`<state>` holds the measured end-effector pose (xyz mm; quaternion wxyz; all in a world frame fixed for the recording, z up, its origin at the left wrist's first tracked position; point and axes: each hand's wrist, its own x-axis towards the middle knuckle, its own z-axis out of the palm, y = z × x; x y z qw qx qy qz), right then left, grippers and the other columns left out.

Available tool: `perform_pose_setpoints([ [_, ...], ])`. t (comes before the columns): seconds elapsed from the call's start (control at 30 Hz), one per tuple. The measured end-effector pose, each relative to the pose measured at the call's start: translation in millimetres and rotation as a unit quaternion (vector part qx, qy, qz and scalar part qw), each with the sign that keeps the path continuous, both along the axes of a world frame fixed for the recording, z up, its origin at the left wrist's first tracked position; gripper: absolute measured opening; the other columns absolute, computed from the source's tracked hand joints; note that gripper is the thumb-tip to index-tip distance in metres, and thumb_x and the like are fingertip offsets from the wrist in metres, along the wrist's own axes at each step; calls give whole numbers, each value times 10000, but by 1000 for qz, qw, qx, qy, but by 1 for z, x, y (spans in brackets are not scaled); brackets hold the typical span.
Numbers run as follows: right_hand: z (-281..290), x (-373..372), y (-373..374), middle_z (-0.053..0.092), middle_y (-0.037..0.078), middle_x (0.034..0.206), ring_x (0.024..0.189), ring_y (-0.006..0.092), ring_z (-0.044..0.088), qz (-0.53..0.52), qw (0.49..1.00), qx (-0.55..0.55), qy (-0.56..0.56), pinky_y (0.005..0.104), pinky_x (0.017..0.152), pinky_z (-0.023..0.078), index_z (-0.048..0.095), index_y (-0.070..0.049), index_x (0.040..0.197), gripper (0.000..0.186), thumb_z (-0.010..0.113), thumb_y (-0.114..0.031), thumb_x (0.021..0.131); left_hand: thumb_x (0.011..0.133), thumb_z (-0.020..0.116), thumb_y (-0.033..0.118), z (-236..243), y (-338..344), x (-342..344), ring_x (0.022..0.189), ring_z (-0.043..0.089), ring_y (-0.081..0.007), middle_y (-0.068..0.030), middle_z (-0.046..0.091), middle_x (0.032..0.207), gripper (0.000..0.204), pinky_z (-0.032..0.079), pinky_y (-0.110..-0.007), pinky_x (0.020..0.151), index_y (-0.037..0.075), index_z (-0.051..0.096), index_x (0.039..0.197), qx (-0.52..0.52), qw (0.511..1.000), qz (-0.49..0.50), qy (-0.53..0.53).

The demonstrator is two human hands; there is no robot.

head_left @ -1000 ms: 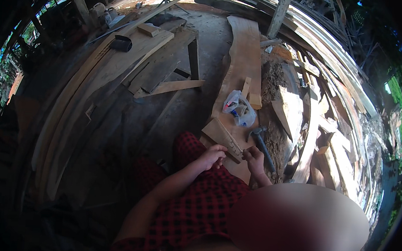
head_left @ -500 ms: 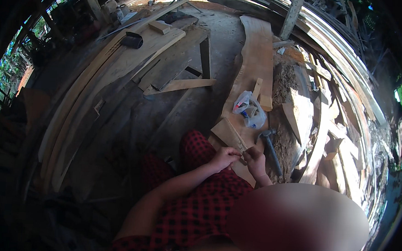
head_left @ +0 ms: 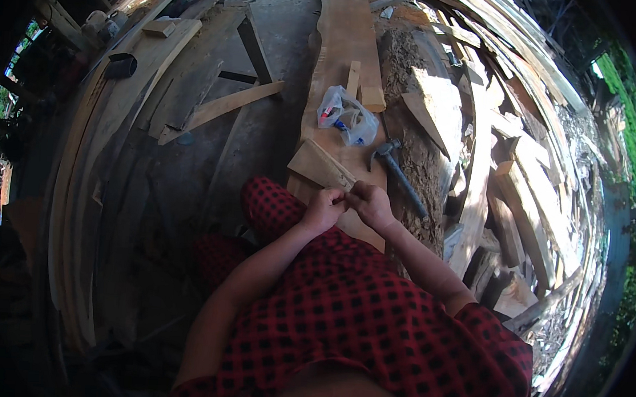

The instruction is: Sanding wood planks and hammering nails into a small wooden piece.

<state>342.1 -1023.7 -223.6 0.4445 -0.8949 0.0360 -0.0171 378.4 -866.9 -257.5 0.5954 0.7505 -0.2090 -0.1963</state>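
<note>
My left hand (head_left: 323,212) is closed, its fingertips meeting my right hand (head_left: 371,206) at the lower end of a light wooden piece (head_left: 311,162) with a narrow strip along its upper edge. Both hands are pinched together there; whatever lies between the fingers is too small and hidden to name. That piece rests on a long, wavy-edged plank (head_left: 343,33). A hammer (head_left: 405,183) with a grey handle lies just right of it, and a clear plastic bag (head_left: 346,116) of small items sits farther along the plank, beside short wooden offcuts (head_left: 370,98).
A bark-covered slab (head_left: 399,61) borders the plank's right side, with piled timber (head_left: 514,210) beyond. At left are long boards (head_left: 81,147), an angled wooden frame (head_left: 225,104) and a dark cylindrical object (head_left: 121,66) on the boards. My checked-clothed legs (head_left: 267,203) are below.
The view has shifted, moving the scene upward and leftward in the picture. My two hands have drawn closer together at the end of the wooden piece.
</note>
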Motion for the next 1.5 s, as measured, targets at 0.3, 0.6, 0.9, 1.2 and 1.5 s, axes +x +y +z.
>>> perform_pose_setpoints([
  [0.3,-36,-25,-39,553,145,1011,954,334,571,12,989,-148,22,413,781,485,547,-64,1132,481,704,-269,726,860,616,134,0,24,26,551,551,-113,-10,574,680,82,416,-236,447,53,621,858,-256,876,128,388],
  [0.6,-70,-18,-16,483,190,1089,1032,383,527,-20,973,-197,117,439,840,473,449,-47,1222,617,709,-208,687,888,569,150,2,30,25,635,584,-133,-16,593,737,161,437,-256,505,13,625,951,-300,864,97,392],
  [0.9,-88,-6,-12,488,185,1056,930,381,573,-13,968,-229,96,445,796,483,531,-20,1081,515,725,-190,635,886,583,143,2,27,24,632,598,-111,-12,599,722,153,473,-236,498,21,637,961,-276,879,96,378],
  [1.2,-51,12,-22,575,193,965,881,362,600,53,972,-189,126,413,756,494,621,-8,975,367,703,-224,690,838,652,103,2,25,23,550,563,-89,-4,590,689,62,436,-211,442,61,610,855,-214,905,88,357],
  [1.5,-17,33,4,623,44,717,632,113,578,75,975,178,106,265,587,477,647,23,899,180,616,-139,828,839,623,59,-1,19,16,511,518,-57,6,561,649,51,393,-185,406,52,594,799,-130,943,56,301],
])
